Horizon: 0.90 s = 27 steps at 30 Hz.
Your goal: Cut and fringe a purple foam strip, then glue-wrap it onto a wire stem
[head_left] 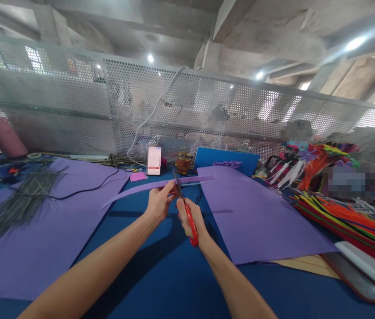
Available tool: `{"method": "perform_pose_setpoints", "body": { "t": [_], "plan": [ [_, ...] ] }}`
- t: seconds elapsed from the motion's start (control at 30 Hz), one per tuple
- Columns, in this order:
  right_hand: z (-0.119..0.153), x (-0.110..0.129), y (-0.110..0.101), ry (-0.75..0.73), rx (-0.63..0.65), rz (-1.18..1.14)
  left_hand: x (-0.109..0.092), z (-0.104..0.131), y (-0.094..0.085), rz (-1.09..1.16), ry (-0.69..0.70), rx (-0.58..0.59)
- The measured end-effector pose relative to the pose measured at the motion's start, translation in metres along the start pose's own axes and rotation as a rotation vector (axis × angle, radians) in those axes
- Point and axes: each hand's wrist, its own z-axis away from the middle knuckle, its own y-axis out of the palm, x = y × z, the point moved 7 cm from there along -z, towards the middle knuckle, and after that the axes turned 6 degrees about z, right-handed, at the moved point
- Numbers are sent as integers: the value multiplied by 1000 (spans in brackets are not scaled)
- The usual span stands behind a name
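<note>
The long strip (134, 189) is thin and light purple; it bends like a soft bow, with its left end hanging lower and coming to a point; it is up over the middle of the blue table (134, 270), between two big purple sheets, and its right end goes over the top corner of the right sheet (260, 217). The left hand (161, 201) pinches the strip with its thumb and fingers; the right hand (192, 217) is curled around the red handles of the scissors (193, 226), and the blades point up and away, right at the strip, just beside the left fingers.

Some bits are hard to see; the left fingers hide a piece of the strip, and the right hand hides part of the handles; I cannot tell if the blades have cut into the strip, or if its left end touches the left sheet (64, 226). The strip's right end looks blurry against the purple; the phone (154, 160) has a screen too small to read; some spots at the right are covered with gray squares. The bunch of dark stems (24, 199) lies on the left sheet and looks smeary; that sheet is cut off at the picture's left side.
</note>
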Motion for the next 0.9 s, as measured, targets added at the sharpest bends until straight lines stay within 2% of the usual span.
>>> {"method": "perform_pose_setpoints", "body": {
  "t": [0.17, 0.37, 0.6, 0.9],
  "plan": [
    [0, -2, 3, -7, 58, -8, -1, -3, -2, -16, 4, -12],
    [0, 15, -1, -119, 67, -33, -3, -1, 2, -64, 11, 4],
    [0, -2, 3, 7, 100, -125, -2, 4, 6, -40, 6, 21],
    [0, -3, 2, 7, 62, -118, -1, 4, 7, -22, -3, 55]
  ]
}}
